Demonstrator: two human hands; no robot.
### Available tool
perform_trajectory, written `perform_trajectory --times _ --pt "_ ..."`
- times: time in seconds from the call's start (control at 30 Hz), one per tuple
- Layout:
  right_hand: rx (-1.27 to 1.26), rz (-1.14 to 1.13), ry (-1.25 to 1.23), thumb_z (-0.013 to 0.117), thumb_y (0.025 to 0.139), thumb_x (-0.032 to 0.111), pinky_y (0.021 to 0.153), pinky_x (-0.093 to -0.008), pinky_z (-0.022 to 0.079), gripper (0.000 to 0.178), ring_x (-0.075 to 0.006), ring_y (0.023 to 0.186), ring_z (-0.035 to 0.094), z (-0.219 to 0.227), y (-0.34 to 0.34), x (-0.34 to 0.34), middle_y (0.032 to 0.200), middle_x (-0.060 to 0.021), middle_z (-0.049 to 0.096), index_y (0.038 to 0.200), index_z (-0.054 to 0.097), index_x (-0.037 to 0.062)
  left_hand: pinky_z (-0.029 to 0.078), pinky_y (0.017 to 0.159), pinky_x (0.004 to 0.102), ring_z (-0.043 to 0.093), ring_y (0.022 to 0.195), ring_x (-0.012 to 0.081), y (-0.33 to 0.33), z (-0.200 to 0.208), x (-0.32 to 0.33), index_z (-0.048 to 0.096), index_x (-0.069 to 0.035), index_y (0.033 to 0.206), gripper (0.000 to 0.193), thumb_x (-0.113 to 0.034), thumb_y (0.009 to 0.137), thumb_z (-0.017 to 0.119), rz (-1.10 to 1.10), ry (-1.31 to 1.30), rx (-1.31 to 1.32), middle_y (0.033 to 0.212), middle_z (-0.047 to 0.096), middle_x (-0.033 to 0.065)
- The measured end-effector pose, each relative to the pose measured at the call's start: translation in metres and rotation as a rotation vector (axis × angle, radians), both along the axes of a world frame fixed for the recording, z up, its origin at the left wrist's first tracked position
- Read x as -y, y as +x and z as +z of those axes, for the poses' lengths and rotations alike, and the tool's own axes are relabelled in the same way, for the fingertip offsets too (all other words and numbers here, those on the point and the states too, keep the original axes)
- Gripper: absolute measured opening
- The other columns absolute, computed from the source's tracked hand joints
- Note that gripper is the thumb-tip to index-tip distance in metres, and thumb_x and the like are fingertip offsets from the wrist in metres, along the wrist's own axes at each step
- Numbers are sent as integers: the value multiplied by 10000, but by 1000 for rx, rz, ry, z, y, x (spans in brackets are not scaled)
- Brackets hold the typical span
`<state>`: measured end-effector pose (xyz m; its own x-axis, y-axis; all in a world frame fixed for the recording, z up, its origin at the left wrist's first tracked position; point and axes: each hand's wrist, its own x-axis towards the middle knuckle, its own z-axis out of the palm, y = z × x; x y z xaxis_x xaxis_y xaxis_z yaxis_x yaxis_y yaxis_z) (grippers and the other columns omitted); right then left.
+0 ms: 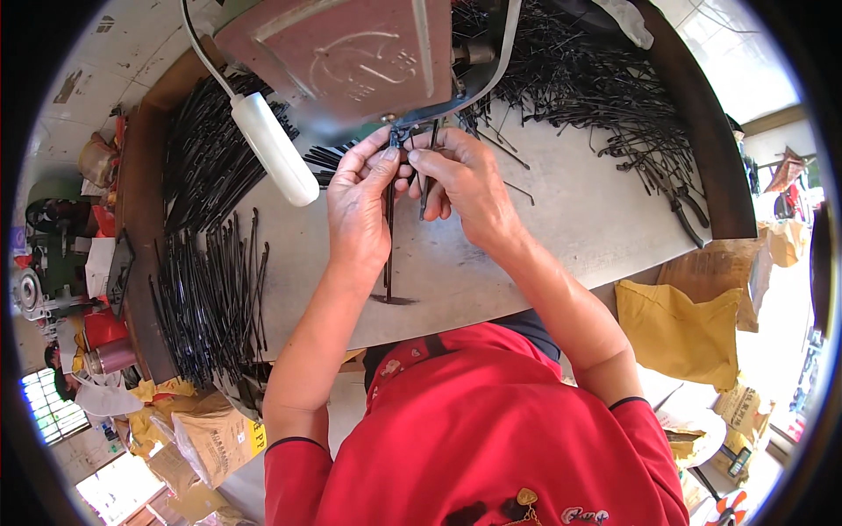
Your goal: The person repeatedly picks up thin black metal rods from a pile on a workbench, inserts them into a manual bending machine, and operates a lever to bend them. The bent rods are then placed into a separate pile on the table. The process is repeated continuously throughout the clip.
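Both my hands meet at the middle of the bench, just under the front of a pink machine (342, 53). My left hand (358, 197) pinches a thin black rod (388, 241) between thumb and fingers; its long end points down toward me. Close beside it, my right hand (469, 180) is closed on another, shorter-looking black rod (425, 200), with the thumb pressed toward the fingers. The upper ends of the rods come together near the machine's lower edge, by a small metal fitting (396, 136). My fingers partly hide how the ends join.
Bundles of black rods (206, 298) lie at the left, and a tangled heap of them (579, 70) at the back right. A white lamp (274, 149) hangs over the left side. Pliers (680, 202) rest near the bench's raised right edge (706, 123). A yellow sack (680, 329) is beyond.
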<state>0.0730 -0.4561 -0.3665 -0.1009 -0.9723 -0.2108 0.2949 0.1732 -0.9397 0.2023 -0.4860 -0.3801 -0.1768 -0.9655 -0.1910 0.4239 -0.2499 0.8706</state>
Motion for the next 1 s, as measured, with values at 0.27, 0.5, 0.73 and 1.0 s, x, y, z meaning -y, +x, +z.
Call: perform_trajectory --times 0.27,0.5,0.73,1.0 --pt "1 2 3 564 868 143 350 -216 351 212 -106 399 522 3 -1 -1 666 -74 609 974 575 -41 458 606 205 557 666 82 2 7 1 548 40 1164 270 -37 909 589 -32 31 49 867 640 63" --pt "-15 14 6 575 873 186 357 -201 325 272 -91 392 495 4 0 -3 666 -65 598 1048 592 -22 441 608 196 559 668 75 4 10 2 553 37 1172 290 -50 901 607 -35 61 64 852 640 44" --pt "-45 21 -15 559 886 173 367 -195 333 258 -78 412 501 0 1 -3 679 -59 605 1049 592 -24 464 632 212 558 695 82 2 2 1 542 54 1181 290 -44 912 589 -35 -4 34 903 637 62" --pt "-150 -6 -90 547 891 159 385 -199 345 222 -68 430 492 -3 3 -3 697 -48 617 1013 600 -19 490 637 229 559 707 94 0 -1 -2 525 60 1201 300 -34 919 568 -9 14 -7 941 632 75"
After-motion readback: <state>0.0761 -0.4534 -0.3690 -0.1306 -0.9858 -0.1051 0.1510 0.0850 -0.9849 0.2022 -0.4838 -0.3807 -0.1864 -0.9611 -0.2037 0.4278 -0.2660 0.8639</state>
